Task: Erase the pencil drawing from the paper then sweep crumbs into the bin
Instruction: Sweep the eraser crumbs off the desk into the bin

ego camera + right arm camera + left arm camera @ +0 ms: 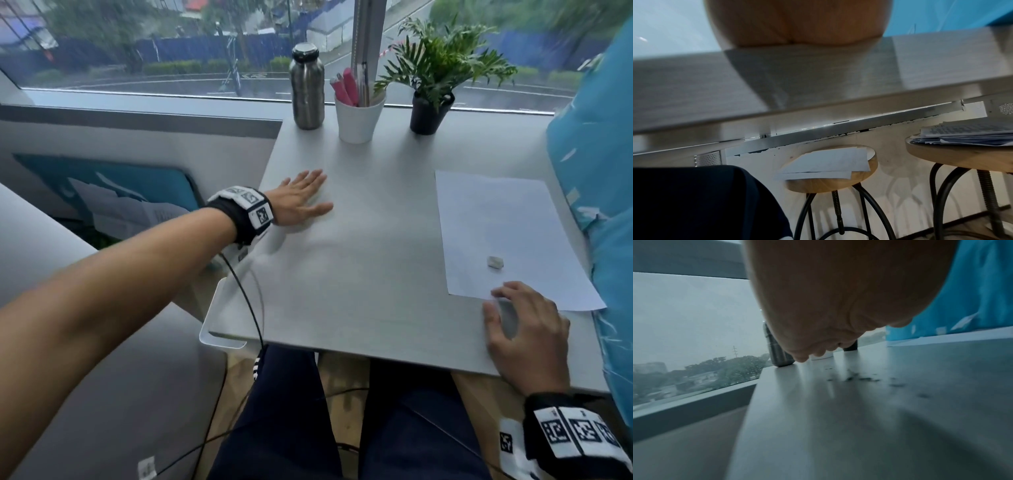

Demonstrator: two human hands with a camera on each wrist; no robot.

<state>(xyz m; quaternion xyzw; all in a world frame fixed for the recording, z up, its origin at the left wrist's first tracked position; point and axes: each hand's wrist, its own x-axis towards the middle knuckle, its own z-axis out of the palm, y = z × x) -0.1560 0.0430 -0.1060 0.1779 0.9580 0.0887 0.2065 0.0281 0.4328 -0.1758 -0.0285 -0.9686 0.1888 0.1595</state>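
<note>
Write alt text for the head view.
Left hand lies flat on the grey table; right hand rests at the corner of a blank paper bearing a small eraser.

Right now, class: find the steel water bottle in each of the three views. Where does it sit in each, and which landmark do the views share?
Head view: steel water bottle stands at the table's far edge, top centre, left of the white cup.
Left wrist view: left of centre, its base shows behind the left hand.
Right wrist view: not in it.
Shared landmark: the grey tabletop.
</note>
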